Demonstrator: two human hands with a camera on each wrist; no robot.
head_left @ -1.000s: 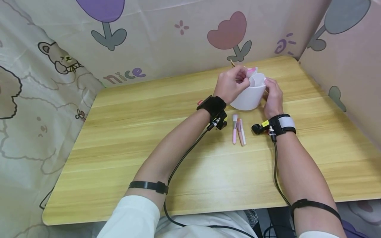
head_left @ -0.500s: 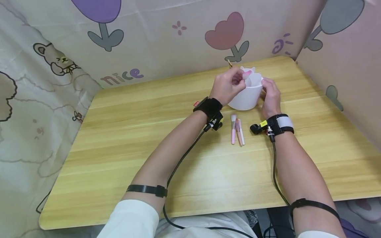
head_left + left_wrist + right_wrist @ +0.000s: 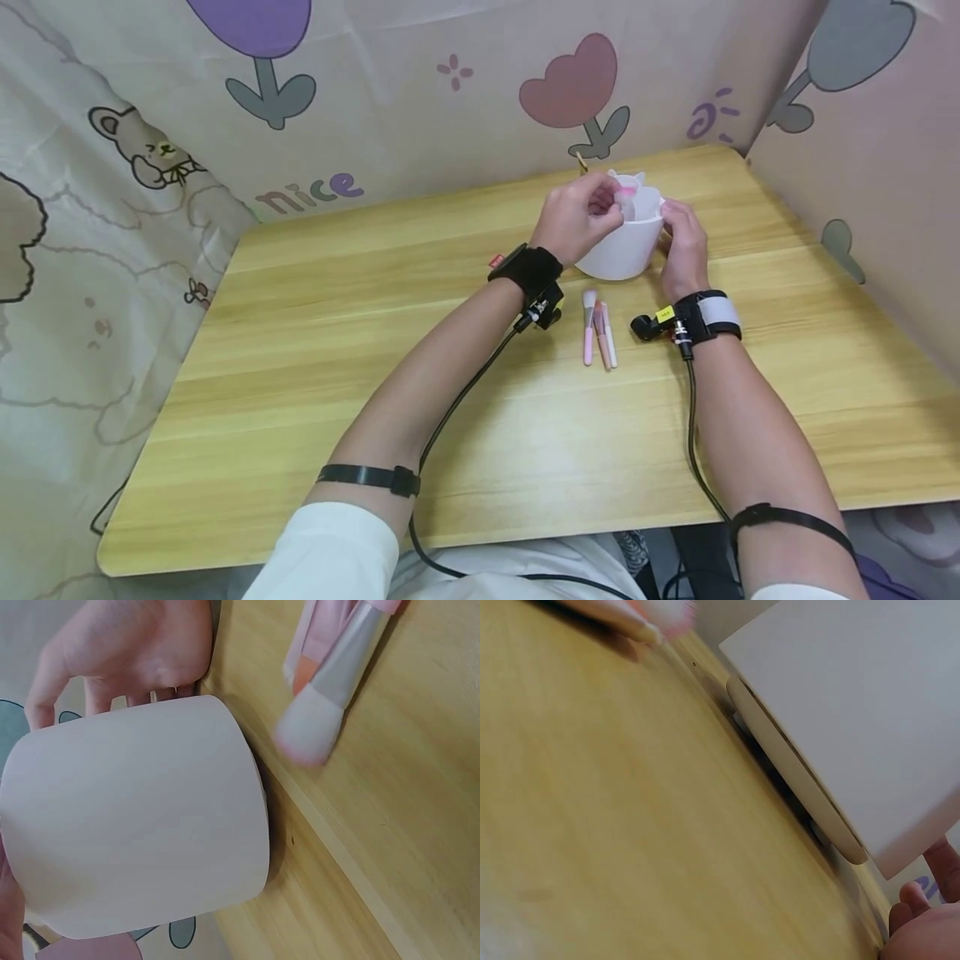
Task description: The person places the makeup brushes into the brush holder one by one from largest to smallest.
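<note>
Up near the table's (image 3: 262,375) far edge, right of the middle, stands the white cup (image 3: 621,250), upright, with two little ears at its rim and a pale divider (image 3: 642,204) inside. And it's two hands on the job! The left hand (image 3: 576,212) is at the near-left of the rim, fingers curled, thumb and forefinger pinching a pink-and-white piece (image 3: 626,194) over the mouth; what it belongs to, I cannot tell. Across on the other side, the right hand (image 3: 684,242) has the cup: thumb at the rim, fingers bent round the side, clamped on the wall. The right wrist view catches the low cream base (image 3: 802,769) under the cup, with small feet lifting it off the wood.

Just in front, three brushes lie: a pale-headed brush (image 3: 589,327) with a pink handle, then a pinkish brush (image 3: 603,335) right up against a white brush (image 3: 611,335). A thin gold tip (image 3: 582,163) pokes out past the left hand, the rest hidden. Behind it all hangs the printed cloth (image 3: 420,125), flowers, a bear and the word "nice".
</note>
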